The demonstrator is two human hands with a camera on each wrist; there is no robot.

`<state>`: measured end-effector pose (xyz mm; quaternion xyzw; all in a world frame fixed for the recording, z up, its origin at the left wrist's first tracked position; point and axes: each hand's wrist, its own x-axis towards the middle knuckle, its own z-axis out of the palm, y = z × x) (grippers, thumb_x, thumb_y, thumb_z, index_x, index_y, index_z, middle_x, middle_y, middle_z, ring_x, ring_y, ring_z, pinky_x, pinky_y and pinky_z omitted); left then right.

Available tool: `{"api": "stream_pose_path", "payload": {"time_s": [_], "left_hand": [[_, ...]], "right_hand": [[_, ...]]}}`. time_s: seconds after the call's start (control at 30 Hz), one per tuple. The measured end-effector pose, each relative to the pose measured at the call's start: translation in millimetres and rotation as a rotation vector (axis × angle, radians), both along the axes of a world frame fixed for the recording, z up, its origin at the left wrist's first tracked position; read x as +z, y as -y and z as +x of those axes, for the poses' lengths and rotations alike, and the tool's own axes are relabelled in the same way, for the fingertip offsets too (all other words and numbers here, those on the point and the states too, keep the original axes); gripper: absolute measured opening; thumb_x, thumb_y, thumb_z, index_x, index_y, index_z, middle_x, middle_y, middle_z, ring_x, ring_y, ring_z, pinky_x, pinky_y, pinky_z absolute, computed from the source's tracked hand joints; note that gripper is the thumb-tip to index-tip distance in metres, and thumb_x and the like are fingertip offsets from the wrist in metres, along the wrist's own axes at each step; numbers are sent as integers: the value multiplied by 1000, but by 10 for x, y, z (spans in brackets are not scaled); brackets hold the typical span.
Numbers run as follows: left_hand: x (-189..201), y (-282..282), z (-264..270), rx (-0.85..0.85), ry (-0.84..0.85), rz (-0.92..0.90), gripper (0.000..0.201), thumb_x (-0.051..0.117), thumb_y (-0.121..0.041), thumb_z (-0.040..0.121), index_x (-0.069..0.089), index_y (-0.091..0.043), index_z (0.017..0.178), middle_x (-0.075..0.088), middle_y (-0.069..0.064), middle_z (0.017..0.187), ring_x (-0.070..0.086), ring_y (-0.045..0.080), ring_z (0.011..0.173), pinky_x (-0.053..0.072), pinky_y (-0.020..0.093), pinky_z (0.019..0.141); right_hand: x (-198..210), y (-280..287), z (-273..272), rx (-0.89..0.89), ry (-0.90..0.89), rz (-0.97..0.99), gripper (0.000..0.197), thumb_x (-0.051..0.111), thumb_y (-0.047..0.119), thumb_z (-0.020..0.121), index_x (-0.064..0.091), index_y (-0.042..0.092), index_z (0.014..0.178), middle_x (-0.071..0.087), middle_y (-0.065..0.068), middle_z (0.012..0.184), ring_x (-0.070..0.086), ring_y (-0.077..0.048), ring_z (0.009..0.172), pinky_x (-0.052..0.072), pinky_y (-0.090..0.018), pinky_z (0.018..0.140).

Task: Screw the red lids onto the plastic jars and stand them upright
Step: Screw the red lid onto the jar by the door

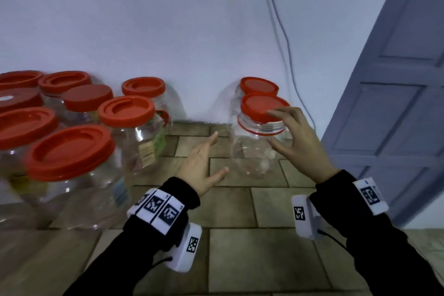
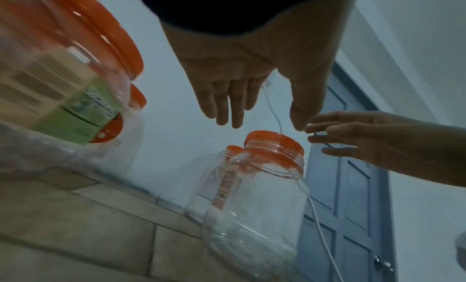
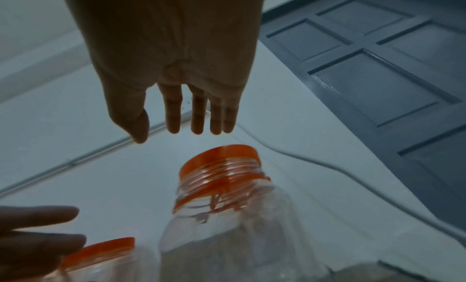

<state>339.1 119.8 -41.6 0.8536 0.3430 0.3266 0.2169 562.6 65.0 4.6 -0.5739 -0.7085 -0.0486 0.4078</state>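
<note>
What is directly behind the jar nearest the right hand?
Behind the near jar stands a second clear jar with a red lid, against the wall. The near jar's lid and the right hand cover most of its body.

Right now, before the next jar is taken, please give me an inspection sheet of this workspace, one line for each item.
Surface: brown tiled floor, meeting a white wall.
Job's things: near jar upright with a red lid on its neck; second lidded jar behind it by the wall; group of lidded jars at the left, all upright.
Clutter: nothing seen.
Hands: left hand open, fingers straight, beside the near jar, not touching; right hand open, fingers spread close to the lid, no grip visible.
Cables: white cable hanging down the wall behind the jars.
Surroundings: blue-grey panelled door at the right.
</note>
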Motion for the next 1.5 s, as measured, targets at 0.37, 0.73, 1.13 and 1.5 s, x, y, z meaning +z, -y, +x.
{"api": "stream_pose_path", "payload": {"time_s": [0.37, 0.73, 1.13, 1.5], "left_hand": [[-101, -347, 1114, 231, 114, -268, 136, 83, -51, 46, -8, -21, 143, 1, 12, 151, 4, 26, 140, 19, 46, 112], [-196, -296, 1171, 297, 290, -301, 135, 89, -31, 43, -1, -22, 143, 7, 6, 151, 11, 20, 139, 16, 26, 106], [52, 76, 477, 269, 68, -41, 135, 90, -37, 34, 2, -32, 136, 15, 7, 151, 15, 25, 138, 15, 47, 113], [73, 151, 137, 167, -65, -30, 124, 60, -74, 27, 7, -39, 134, 15, 2, 151, 14, 20, 138, 10, 46, 112]], "right_hand": [[-196, -331, 728, 75, 89, -97, 57, 63, 18, 84, 41, 18, 137, 40, -6, 141, 33, -19, 134, 32, -43, 109], [-120, -152, 670, 95, -56, 213, 24, 66, 21, 80, 56, 17, 102, 48, 8, 94, 45, -5, 87, 41, -12, 75], [122, -154, 434, 79, -579, 83, 17, 49, 18, 95, 62, 27, 99, 62, -2, 104, 55, 8, 92, 41, -11, 82], [-241, -363, -97, 117, -827, -206, 23, 43, 20, 98, 63, 22, 87, 64, -10, 97, 58, -19, 90, 46, -38, 85]]}}
